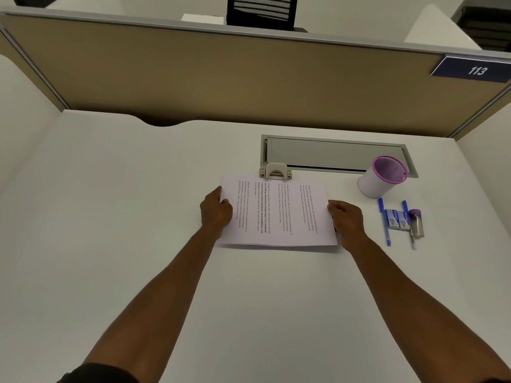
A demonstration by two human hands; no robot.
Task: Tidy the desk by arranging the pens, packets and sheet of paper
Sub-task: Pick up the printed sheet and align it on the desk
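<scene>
A printed sheet of paper (pixel 279 214) lies sideways in the middle of the white desk (pixel 124 217). My left hand (pixel 216 211) grips its left edge and my right hand (pixel 346 219) grips its right edge. To the right lie a blue pen (pixel 385 222), two small blue-and-white packets (pixel 397 219) side by side, a second blue pen (pixel 408 225) and a small purple-capped vial (pixel 416 223). A white pen cup with a purple rim (pixel 383 176) stands behind them.
A beige hole punch (pixel 275 170) sits at the paper's far edge. Behind it a grey cable flap (pixel 331 153) is set into the desk. A tan partition (pixel 221 78) with a "113" label (pixel 474 69) closes the back.
</scene>
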